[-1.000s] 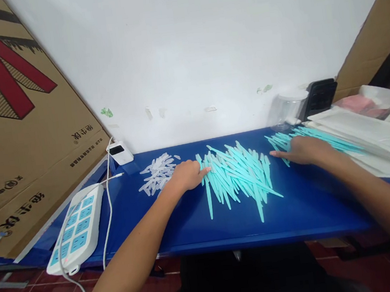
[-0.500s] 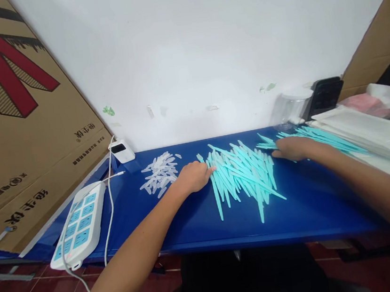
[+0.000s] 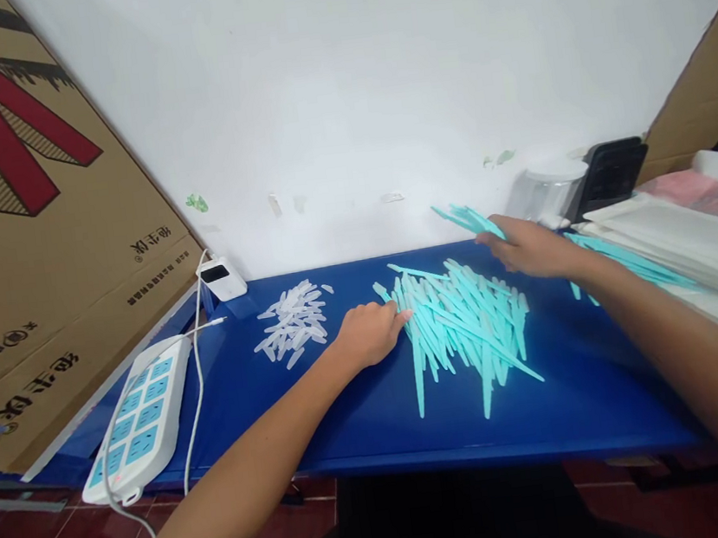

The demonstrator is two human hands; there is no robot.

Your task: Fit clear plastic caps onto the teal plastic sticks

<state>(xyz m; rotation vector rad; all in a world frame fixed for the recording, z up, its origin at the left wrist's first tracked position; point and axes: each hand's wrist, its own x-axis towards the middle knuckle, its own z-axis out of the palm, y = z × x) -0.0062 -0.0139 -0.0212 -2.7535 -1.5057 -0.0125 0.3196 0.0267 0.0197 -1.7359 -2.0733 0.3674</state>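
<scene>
A pile of slim turquoise eyebrow razors (image 3: 462, 313), several with pale, see-through caps on one end, lies on the blue table. At its left edge rests my left hand (image 3: 370, 333), fingers curled and thumb against the razors; what they hold, if anything, is hidden. Raised above the pile's far right side, my right hand (image 3: 519, 245) is closed around a bundle of turquoise razors (image 3: 467, 218) whose ends point left toward the wall. Loose translucent caps (image 3: 296, 318) form a smaller heap left of my left hand. More turquoise razors (image 3: 632, 257) lie beyond my right wrist, partly hidden by it.
A white power strip (image 3: 145, 413) with cables and a small white device (image 3: 222, 279) stand at left beside a large cardboard box (image 3: 70, 261). At right are a clear jar (image 3: 552, 188), a black stand (image 3: 612, 172) and white bags (image 3: 671, 248). A wall closes the back.
My right hand has lifted from the table at the right pile and now holds a bundle of razors up. My left hand stays at the middle pile's left edge. The view has shifted slightly.
</scene>
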